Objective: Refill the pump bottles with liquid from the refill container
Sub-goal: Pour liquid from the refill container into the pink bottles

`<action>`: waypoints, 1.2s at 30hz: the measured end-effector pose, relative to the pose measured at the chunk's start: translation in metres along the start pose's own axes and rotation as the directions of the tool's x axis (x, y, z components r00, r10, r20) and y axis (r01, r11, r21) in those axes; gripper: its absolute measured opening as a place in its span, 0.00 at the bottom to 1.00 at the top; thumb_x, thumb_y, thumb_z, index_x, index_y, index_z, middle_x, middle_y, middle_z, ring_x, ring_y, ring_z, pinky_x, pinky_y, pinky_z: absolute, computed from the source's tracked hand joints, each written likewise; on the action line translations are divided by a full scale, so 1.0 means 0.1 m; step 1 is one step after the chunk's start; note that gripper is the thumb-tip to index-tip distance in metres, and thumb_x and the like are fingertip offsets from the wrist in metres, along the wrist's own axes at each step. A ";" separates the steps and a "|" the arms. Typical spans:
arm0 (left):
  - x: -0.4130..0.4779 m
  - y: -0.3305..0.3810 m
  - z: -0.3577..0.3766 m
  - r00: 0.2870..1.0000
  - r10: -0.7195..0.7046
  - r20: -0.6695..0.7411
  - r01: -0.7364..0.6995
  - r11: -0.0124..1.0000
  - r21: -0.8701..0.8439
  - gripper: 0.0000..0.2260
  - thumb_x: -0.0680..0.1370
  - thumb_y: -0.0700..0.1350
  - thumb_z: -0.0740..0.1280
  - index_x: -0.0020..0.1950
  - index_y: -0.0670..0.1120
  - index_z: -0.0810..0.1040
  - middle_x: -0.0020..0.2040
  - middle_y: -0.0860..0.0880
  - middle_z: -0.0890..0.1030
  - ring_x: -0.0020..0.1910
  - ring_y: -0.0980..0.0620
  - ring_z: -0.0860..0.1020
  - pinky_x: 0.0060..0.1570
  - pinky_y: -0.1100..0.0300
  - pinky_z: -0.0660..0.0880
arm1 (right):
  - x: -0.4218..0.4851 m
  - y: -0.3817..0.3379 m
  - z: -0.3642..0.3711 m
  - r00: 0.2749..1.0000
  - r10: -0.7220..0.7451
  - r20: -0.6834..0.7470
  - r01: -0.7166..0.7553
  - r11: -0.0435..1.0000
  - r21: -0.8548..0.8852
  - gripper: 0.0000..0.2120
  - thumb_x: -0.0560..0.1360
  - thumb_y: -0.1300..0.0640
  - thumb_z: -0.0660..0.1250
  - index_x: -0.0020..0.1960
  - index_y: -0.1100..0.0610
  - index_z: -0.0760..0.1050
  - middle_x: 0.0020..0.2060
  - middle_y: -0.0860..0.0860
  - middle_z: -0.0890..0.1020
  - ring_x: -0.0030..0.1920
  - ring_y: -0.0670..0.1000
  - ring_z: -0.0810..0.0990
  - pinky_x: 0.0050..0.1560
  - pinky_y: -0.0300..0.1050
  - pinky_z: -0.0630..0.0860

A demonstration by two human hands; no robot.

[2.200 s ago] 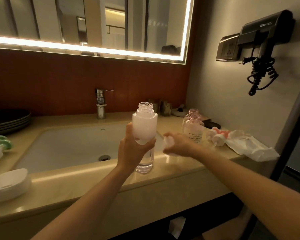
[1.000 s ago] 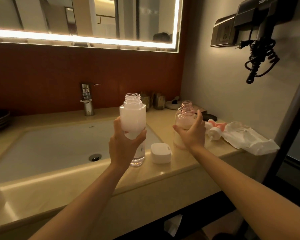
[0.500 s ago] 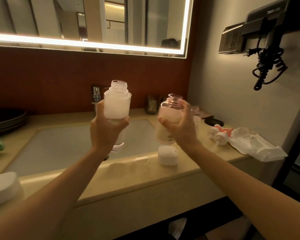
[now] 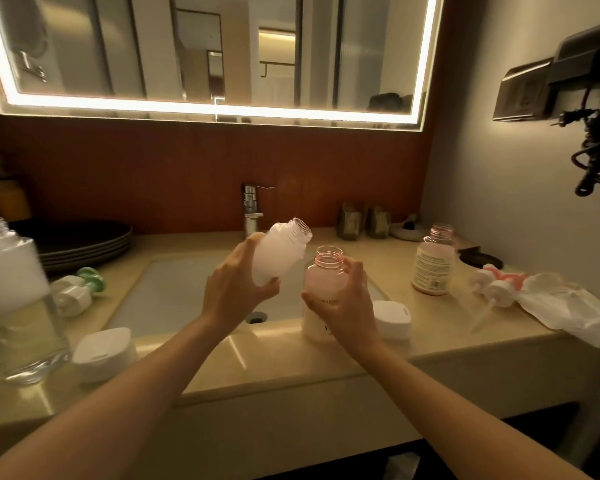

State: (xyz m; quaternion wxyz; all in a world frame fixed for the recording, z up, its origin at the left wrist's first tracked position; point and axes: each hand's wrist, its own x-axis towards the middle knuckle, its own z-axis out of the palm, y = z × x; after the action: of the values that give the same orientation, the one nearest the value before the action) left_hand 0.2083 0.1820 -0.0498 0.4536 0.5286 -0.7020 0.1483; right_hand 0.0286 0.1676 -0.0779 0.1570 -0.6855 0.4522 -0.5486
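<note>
I'm tipping the refill container (image 4: pixel 278 254) now. Half a second ago it was upright; now its open mouth is leaning right, just above and beside the open neck of the pump bottle (image 4: pixel 321 282). The fingers of my left hand (image 4: pixel 236 292) are wrapping its lower body over the sink (image 4: pixel 174 292). The pump bottle is coming down from mid-air to the surface (image 4: pixel 291 358) edge, with my right hand (image 4: pixel 347 306) curling round its middle. The white cap (image 4: pixel 394 318) is sitting just behind that hand, and a second open bottle (image 4: pixel 433 265) is standing farther right.
</note>
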 end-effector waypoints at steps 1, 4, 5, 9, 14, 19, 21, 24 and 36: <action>0.01 -0.01 -0.01 1.000 0.017 0.015 -0.017 1.000 0.018 0.33 0.65 0.48 0.76 0.66 0.42 0.68 0.55 0.41 0.78 0.44 0.42 0.78 0.34 0.56 0.76 | 0.00 0.01 0.02 1.000 -0.003 -0.006 0.003 1.000 0.015 0.39 0.64 0.52 0.77 0.66 0.54 0.58 0.62 0.53 0.69 0.58 0.48 0.69 0.50 0.38 0.72; 0.07 -0.02 -0.01 0.997 0.062 0.036 -0.064 0.996 0.054 0.32 0.66 0.49 0.76 0.66 0.42 0.68 0.56 0.42 0.78 0.46 0.43 0.78 0.36 0.51 0.77 | 0.00 0.03 0.09 0.999 -0.006 -0.035 0.007 0.999 0.053 0.38 0.63 0.54 0.76 0.65 0.53 0.57 0.61 0.52 0.70 0.55 0.48 0.70 0.45 0.33 0.70; 0.09 -0.01 -0.01 0.995 0.086 0.049 -0.089 0.994 0.065 0.32 0.65 0.49 0.76 0.65 0.42 0.68 0.56 0.42 0.78 0.46 0.43 0.78 0.37 0.51 0.77 | 0.00 0.03 0.11 0.999 -0.006 -0.048 0.008 0.998 0.055 0.38 0.64 0.54 0.76 0.64 0.53 0.57 0.61 0.52 0.70 0.55 0.47 0.70 0.45 0.33 0.70; 0.17 -0.03 -0.04 0.984 0.149 0.099 -0.159 0.982 0.103 0.33 0.65 0.48 0.77 0.66 0.41 0.69 0.57 0.43 0.78 0.48 0.42 0.79 0.39 0.49 0.79 | 0.00 0.06 0.15 0.998 -0.006 -0.066 0.010 0.998 0.064 0.38 0.64 0.54 0.76 0.65 0.53 0.56 0.62 0.53 0.69 0.55 0.48 0.71 0.44 0.32 0.70; 0.24 -0.10 -0.07 0.969 0.203 0.143 -0.226 0.960 0.165 0.33 0.66 0.49 0.76 0.67 0.40 0.68 0.59 0.42 0.77 0.52 0.42 0.78 0.43 0.49 0.79 | 0.00 0.09 0.15 0.997 -0.022 -0.071 0.026 0.999 0.045 0.39 0.64 0.52 0.76 0.65 0.53 0.56 0.63 0.52 0.69 0.55 0.46 0.69 0.43 0.26 0.67; 0.32 -0.12 -0.12 0.952 0.248 0.178 -0.285 0.931 0.229 0.34 0.65 0.49 0.77 0.66 0.40 0.69 0.58 0.42 0.78 0.50 0.42 0.79 0.40 0.49 0.79 | 0.00 0.09 0.16 0.997 -0.017 -0.076 0.021 0.999 0.045 0.39 0.64 0.51 0.76 0.66 0.52 0.56 0.64 0.52 0.69 0.55 0.46 0.69 0.43 0.24 0.65; 0.35 -0.12 -0.14 0.943 0.274 0.189 -0.316 0.917 0.242 0.34 0.64 0.49 0.77 0.65 0.40 0.70 0.57 0.41 0.78 0.49 0.41 0.80 0.39 0.49 0.79 | 0.00 0.09 0.16 0.997 -0.011 -0.076 0.015 0.999 0.048 0.39 0.64 0.51 0.76 0.66 0.52 0.56 0.64 0.51 0.68 0.55 0.45 0.69 0.42 0.23 0.65; 0.41 -0.10 -0.17 0.933 0.302 0.196 -0.347 0.899 0.267 0.34 0.63 0.48 0.77 0.65 0.40 0.70 0.57 0.41 0.79 0.49 0.41 0.80 0.39 0.50 0.79 | -0.01 0.09 0.16 0.997 -0.005 -0.074 0.011 0.997 0.073 0.39 0.64 0.52 0.76 0.66 0.51 0.56 0.64 0.51 0.69 0.56 0.46 0.69 0.44 0.27 0.67; 0.52 -0.05 -0.24 0.894 0.381 0.237 -0.439 0.849 0.293 0.36 0.59 0.47 0.81 0.62 0.37 0.73 0.53 0.40 0.80 0.46 0.41 0.81 0.38 0.54 0.79 | -0.04 0.08 0.15 0.998 0.000 -0.064 0.005 0.996 0.089 0.39 0.64 0.51 0.76 0.66 0.51 0.56 0.64 0.51 0.69 0.56 0.49 0.71 0.45 0.33 0.72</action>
State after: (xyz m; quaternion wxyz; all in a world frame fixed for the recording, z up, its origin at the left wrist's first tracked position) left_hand 0.2223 0.1644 0.0033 0.2518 0.4467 -0.7987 0.3148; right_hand 0.0386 0.1618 -0.0910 0.1722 -0.6605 0.4311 -0.5901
